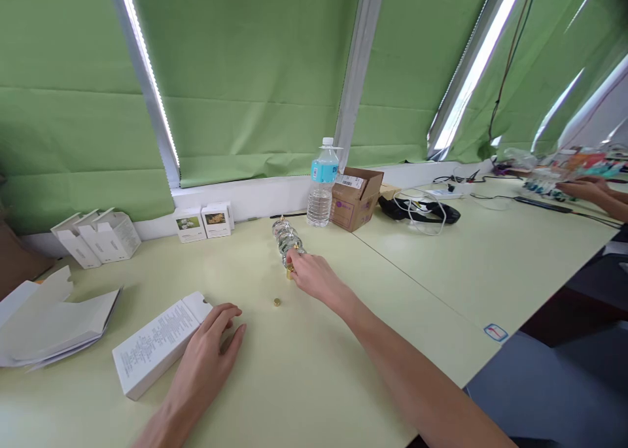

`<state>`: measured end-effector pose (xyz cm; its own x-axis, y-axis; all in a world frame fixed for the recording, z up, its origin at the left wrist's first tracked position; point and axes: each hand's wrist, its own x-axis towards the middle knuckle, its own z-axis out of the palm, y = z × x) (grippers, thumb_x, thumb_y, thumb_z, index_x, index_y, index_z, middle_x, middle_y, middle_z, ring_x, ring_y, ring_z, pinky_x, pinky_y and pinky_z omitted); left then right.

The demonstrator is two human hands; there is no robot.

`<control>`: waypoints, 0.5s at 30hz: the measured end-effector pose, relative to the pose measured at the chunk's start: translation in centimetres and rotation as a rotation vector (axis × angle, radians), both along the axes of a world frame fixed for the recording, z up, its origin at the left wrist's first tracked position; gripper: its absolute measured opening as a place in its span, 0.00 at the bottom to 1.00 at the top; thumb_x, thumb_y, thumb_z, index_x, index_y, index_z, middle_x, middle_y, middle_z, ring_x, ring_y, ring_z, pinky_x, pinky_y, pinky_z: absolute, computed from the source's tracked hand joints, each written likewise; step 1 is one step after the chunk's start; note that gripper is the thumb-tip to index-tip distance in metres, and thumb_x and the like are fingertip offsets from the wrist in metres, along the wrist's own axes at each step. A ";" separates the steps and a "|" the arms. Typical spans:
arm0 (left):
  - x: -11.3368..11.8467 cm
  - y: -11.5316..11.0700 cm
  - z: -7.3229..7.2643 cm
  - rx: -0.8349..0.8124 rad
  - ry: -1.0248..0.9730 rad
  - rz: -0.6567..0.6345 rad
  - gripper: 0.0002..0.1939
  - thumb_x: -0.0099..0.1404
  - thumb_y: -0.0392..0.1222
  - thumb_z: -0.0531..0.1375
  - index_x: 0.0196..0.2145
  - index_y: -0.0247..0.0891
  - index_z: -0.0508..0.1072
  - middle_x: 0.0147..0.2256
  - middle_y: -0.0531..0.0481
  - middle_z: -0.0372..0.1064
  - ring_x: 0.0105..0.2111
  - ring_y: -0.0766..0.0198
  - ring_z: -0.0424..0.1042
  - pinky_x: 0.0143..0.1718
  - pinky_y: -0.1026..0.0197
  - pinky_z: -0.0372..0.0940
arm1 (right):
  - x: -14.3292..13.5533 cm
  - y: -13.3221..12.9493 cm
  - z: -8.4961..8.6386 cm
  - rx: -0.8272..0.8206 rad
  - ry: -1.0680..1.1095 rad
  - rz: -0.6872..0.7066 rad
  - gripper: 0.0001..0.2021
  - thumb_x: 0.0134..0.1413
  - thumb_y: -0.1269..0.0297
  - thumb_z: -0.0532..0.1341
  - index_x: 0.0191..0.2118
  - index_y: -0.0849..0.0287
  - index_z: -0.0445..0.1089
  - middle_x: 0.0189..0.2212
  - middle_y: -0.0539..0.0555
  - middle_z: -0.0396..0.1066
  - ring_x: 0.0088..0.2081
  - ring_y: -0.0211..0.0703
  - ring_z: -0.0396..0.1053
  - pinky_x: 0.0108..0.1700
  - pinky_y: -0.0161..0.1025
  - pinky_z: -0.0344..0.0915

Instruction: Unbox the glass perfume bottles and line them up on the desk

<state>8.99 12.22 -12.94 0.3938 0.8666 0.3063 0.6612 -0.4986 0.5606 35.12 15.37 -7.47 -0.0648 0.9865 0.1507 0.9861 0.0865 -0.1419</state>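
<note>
Had the right hand [311, 273] at the near end of the glass pieces [287, 237], lined up toward eleven o'clock from it, with fingers bent by a gold bit [289, 275]; could not tell if pinching. Had the left hand [209, 346] spread, next to the white box [156, 344] at nine o'clock. Saw a gold disc [277, 301] on the surface [294, 382] at eight o'clock from the right hand.

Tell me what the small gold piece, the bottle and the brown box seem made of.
Small gold piece: metal or metal-coated plastic; its yellow sheen leaves that open.
Bottle: thin, clear, glossy plastic, most likely, given the see-through, ribbed walls.
Brown box: matte cardboard, it seems, from its dull brown surface and folded flaps.
</note>
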 end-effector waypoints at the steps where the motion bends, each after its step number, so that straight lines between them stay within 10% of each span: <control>1: 0.0 0.0 0.0 0.000 -0.001 -0.003 0.11 0.69 0.48 0.51 0.47 0.47 0.67 0.49 0.51 0.67 0.40 0.61 0.72 0.42 0.57 0.69 | 0.0 0.0 0.1 -0.001 -0.001 -0.008 0.10 0.59 0.71 0.56 0.47 0.60 0.64 0.35 0.57 0.73 0.34 0.48 0.70 0.31 0.37 0.52; 10: 0.1 0.0 0.1 0.006 0.001 -0.013 0.11 0.69 0.48 0.51 0.47 0.46 0.67 0.48 0.51 0.67 0.40 0.62 0.72 0.42 0.57 0.69 | -1.5 -1.8 1.2 -0.151 0.141 0.176 0.13 0.55 0.52 0.62 0.39 0.55 0.70 0.32 0.49 0.73 0.33 0.40 0.69 0.29 0.32 0.55; 15: 0.1 0.2 0.1 0.011 0.003 -0.006 0.11 0.69 0.48 0.51 0.46 0.47 0.67 0.49 0.51 0.67 0.39 0.62 0.72 0.41 0.58 0.69 | -1.9 -2.1 0.4 -0.234 0.166 0.222 0.03 0.53 0.70 0.61 0.35 0.58 0.71 0.32 0.52 0.72 0.32 0.38 0.67 0.28 0.32 0.53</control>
<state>9.10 12.39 -12.89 0.4000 0.8608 0.3148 0.6598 -0.5088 0.5530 33.20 13.24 -7.03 -0.2751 0.9600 -0.0512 0.9086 0.2423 -0.3401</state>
